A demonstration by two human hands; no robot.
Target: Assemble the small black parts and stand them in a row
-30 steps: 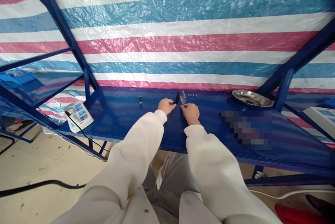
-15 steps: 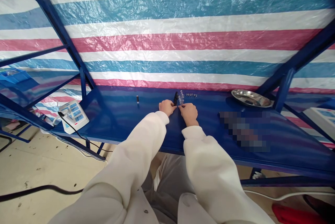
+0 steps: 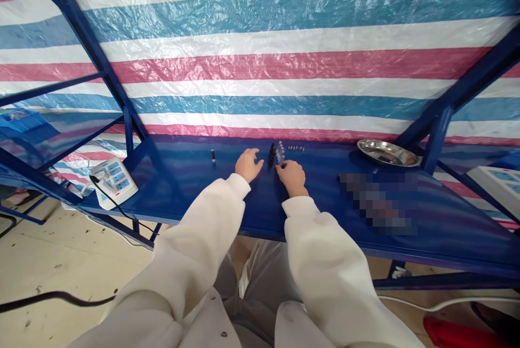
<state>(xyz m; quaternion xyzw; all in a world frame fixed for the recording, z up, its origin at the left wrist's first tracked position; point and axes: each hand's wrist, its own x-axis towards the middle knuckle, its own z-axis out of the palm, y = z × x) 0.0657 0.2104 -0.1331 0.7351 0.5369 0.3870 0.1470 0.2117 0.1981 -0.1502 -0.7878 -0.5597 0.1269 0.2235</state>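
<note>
My left hand (image 3: pixel 247 164) hovers over the blue shelf (image 3: pixel 190 185) with its fingers spread, holding nothing, just left of a small black rack (image 3: pixel 272 153). My right hand (image 3: pixel 291 175) rests on the shelf with fingers curled at a cluster of small clear vials (image 3: pixel 280 153) beside the rack. What its fingertips pinch is too small to make out. A row of tiny metal pieces (image 3: pixel 296 148) lies behind the vials. A single dark upright vial (image 3: pixel 213 155) stands to the left.
A shiny metal dish (image 3: pixel 387 153) sits at the right of the shelf. A white power strip (image 3: pixel 111 181) with a black cable lies at the left edge. Blue frame struts rise on both sides. A striped tarp hangs behind.
My left hand has let go at the black rack, moved left and opened its fingers. My right hand has stayed by the vials.
</note>
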